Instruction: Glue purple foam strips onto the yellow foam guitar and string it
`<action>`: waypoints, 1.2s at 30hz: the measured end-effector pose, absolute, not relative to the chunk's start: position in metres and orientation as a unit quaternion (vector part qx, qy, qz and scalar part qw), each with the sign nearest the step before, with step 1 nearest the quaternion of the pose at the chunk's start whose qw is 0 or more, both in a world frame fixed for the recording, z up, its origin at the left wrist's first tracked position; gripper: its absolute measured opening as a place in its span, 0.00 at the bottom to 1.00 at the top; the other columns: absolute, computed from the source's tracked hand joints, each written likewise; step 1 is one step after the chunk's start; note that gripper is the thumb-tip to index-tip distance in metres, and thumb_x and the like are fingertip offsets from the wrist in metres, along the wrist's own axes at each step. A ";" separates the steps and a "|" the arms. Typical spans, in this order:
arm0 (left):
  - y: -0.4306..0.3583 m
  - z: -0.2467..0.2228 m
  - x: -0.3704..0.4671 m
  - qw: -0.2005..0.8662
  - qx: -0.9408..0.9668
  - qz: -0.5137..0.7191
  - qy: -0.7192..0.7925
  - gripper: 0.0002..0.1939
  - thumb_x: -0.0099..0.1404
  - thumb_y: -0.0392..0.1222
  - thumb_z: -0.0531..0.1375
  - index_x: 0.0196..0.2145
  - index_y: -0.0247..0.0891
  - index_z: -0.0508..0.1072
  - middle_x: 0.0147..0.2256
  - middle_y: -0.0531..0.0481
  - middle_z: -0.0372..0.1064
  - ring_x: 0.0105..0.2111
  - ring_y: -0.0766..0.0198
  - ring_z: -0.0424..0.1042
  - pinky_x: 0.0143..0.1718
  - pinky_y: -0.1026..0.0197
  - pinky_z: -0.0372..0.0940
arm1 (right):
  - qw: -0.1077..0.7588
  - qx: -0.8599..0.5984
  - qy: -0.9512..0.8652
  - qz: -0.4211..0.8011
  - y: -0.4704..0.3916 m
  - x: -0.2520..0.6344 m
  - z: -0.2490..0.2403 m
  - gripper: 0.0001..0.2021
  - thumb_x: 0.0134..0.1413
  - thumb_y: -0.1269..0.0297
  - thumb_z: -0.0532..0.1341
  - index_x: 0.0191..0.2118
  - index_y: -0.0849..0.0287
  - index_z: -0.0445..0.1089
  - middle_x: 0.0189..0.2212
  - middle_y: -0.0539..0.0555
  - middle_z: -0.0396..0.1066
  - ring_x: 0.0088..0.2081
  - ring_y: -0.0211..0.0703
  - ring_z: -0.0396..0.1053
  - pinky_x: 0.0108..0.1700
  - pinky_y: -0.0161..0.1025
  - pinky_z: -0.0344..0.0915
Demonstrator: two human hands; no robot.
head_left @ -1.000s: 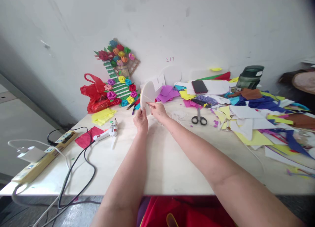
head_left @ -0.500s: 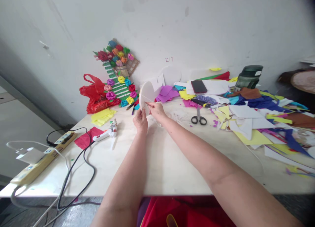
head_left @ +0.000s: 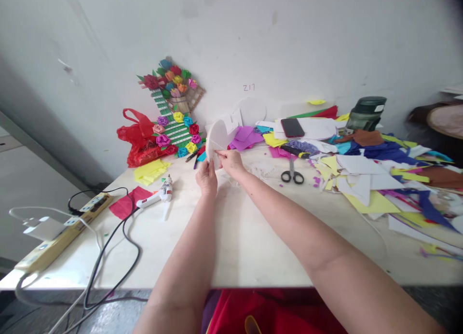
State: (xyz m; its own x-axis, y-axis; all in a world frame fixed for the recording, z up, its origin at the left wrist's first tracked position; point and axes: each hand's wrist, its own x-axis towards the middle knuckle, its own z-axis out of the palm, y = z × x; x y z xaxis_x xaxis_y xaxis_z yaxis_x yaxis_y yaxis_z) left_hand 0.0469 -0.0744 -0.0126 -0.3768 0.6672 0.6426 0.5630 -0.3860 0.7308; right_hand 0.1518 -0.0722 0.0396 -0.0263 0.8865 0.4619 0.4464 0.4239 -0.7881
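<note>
A round white disc (head_left: 218, 137) stands on edge above the table, turned nearly side-on to me. My left hand (head_left: 207, 178) is closed on its lower rim, thumb against the near side. Close beside it, my right hand (head_left: 231, 163) has its fingers pinched together against the disc's right face. What that pinch holds is too small to make out. A thin pale line crosses the face just above the fingertips. Behind the right wrist, a loose tangle of white thread (head_left: 262, 171) lies on the table.
Left: a glue gun (head_left: 159, 195), power strip (head_left: 68, 230) with trailing cables, and red bag (head_left: 135, 141). A flowered paper guitar (head_left: 171, 119) leans on the wall. Right: scissors (head_left: 292, 175), phone (head_left: 292, 127), dark bottle (head_left: 366, 114) and heaped paper scraps (head_left: 361, 165).
The disc has tilted slightly, its top edge shifting a little to the right. Both hands stay in nearly the same place, still on it.
</note>
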 end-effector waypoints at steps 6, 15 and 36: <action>-0.084 -0.005 0.051 0.014 0.559 0.574 0.598 0.12 0.62 0.46 0.51 0.36 0.40 0.72 0.21 0.53 0.63 0.24 0.67 0.61 0.26 0.66 0.52 | 0.440 -0.533 -0.709 0.138 -0.082 0.160 0.050 0.16 0.54 0.65 0.52 0.46 0.54 0.71 0.26 0.52 0.73 0.33 0.40 0.68 0.38 0.34 0.61; -0.091 0.000 0.058 -0.066 0.599 0.516 0.609 0.15 0.62 0.45 0.52 0.42 0.41 0.72 0.27 0.48 0.70 0.25 0.64 0.64 0.27 0.64 0.51 | 0.456 -0.521 -0.715 0.102 -0.085 0.176 0.048 0.15 0.53 0.66 0.52 0.42 0.57 0.73 0.32 0.55 0.74 0.35 0.42 0.69 0.39 0.35 0.60; -0.102 -0.005 0.081 -0.123 0.767 0.416 0.473 0.19 0.64 0.40 0.50 0.51 0.51 0.67 0.49 0.53 0.67 0.45 0.59 0.67 0.41 0.60 0.63 | 0.596 -0.392 -0.555 0.427 -0.088 0.221 0.006 0.06 0.39 0.63 0.55 0.23 0.61 0.63 0.15 0.46 0.62 0.17 0.31 0.52 0.21 0.32 0.51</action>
